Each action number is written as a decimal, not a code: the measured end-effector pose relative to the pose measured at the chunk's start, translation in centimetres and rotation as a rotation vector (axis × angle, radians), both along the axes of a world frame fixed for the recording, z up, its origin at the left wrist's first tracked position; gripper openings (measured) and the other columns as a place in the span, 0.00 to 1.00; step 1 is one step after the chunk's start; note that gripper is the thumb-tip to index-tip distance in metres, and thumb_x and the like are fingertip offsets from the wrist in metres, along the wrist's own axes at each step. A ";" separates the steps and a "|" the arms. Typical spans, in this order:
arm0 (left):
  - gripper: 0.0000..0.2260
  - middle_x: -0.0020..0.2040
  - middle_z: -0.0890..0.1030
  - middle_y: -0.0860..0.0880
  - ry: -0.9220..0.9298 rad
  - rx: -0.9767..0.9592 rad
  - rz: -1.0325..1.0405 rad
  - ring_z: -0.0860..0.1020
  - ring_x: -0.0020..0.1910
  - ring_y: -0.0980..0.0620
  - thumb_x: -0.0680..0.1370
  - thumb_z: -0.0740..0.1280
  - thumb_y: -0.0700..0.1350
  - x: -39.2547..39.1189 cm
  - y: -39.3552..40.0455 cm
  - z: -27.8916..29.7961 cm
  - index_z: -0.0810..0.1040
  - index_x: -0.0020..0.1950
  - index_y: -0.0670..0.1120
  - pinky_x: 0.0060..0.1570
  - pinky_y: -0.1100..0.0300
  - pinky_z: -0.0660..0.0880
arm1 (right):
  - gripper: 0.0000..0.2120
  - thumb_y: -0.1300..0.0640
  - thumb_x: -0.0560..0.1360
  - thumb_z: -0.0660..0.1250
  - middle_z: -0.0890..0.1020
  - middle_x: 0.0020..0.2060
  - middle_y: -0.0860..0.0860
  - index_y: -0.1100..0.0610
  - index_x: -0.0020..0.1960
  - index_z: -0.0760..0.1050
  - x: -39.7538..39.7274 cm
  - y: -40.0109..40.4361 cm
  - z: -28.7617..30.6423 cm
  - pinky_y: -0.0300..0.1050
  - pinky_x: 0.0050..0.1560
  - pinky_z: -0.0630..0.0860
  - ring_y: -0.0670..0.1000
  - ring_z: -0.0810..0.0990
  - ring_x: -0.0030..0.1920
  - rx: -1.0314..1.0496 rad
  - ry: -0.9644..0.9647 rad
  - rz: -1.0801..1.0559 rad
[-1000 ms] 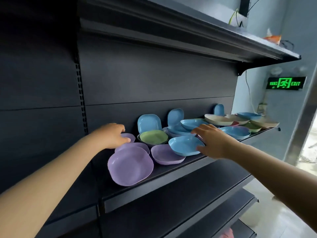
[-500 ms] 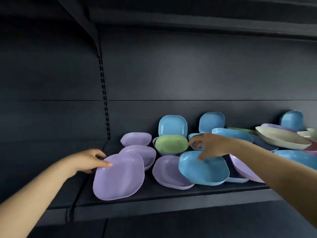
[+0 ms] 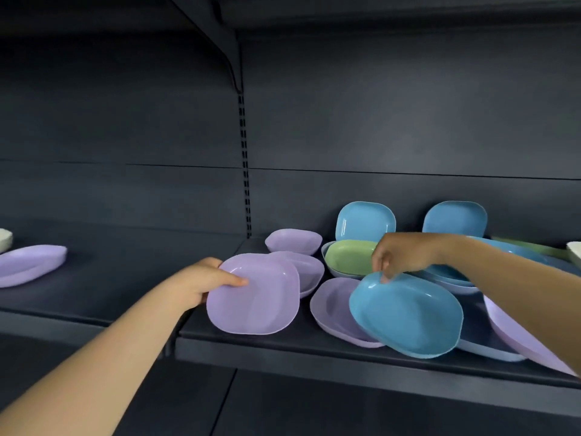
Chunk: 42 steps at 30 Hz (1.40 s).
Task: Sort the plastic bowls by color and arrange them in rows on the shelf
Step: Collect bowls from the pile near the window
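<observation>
My left hand grips the left rim of a purple bowl, thumb on its inside, tilted up at the front of the dark shelf. My right hand pinches the far rim of a blue bowl, which hangs tilted over another purple bowl. Behind them lie two more purple bowls, a green bowl nested in a pale one, and two blue bowls leaning on the back panel.
On the left shelf section lies a purple bowl, with a cream bowl's edge at the frame's border. More blue and purple bowls are piled under my right arm. A slotted upright divides the shelf sections.
The view has swung left and closer. My left hand took hold of the front purple bowl. My right hand lifted the blue bowl by its rim, toward the shelf's front.
</observation>
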<state>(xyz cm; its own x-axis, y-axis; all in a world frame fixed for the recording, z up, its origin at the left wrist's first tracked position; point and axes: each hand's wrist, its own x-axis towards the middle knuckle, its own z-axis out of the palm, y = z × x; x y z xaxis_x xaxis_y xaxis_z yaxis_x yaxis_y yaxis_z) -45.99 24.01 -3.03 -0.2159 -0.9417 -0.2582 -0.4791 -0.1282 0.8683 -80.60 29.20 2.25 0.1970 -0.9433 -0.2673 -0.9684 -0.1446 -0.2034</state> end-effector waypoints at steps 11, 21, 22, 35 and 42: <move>0.14 0.56 0.81 0.42 0.418 0.033 0.315 0.80 0.51 0.44 0.73 0.70 0.37 8.2 1.0 1.5 0.77 0.59 0.40 0.39 0.55 0.76 | 0.05 0.58 0.78 0.64 0.79 0.38 0.49 0.55 0.45 0.77 5.6 -1.3 3.3 0.38 0.32 0.68 0.48 0.74 0.35 -0.206 -0.571 -0.241; 0.17 0.58 0.79 0.41 0.526 -0.101 0.490 0.78 0.55 0.40 0.73 0.69 0.32 27.6 1.8 3.1 0.74 0.61 0.38 0.48 0.49 0.76 | 0.02 0.63 0.74 0.69 0.84 0.38 0.54 0.59 0.46 0.79 25.9 -3.4 1.9 0.41 0.33 0.77 0.50 0.83 0.33 -0.118 -1.000 -0.313; 0.17 0.59 0.79 0.41 0.517 -0.115 0.496 0.78 0.55 0.41 0.72 0.70 0.33 29.8 1.6 3.0 0.75 0.61 0.39 0.46 0.50 0.76 | 0.02 0.63 0.74 0.68 0.85 0.38 0.53 0.59 0.47 0.79 28.2 -3.6 1.6 0.41 0.33 0.78 0.50 0.83 0.33 -0.119 -1.044 -0.323; 0.16 0.54 0.80 0.43 0.451 -0.181 0.613 0.79 0.54 0.41 0.72 0.71 0.35 46.1 -8.2 2.6 0.77 0.60 0.40 0.56 0.48 0.76 | 0.08 0.63 0.74 0.69 0.82 0.50 0.57 0.62 0.53 0.76 48.7 -10.4 -5.5 0.48 0.40 0.77 0.56 0.82 0.46 -0.176 -1.471 -0.663; 0.06 0.51 0.77 0.45 0.369 -0.177 0.500 0.74 0.51 0.44 0.74 0.70 0.39 46.3 -15.8 1.8 0.75 0.49 0.44 0.51 0.55 0.70 | 0.07 0.63 0.74 0.68 0.82 0.51 0.56 0.60 0.52 0.76 54.1 -18.8 -5.9 0.48 0.43 0.78 0.56 0.81 0.47 -0.227 -1.595 -0.762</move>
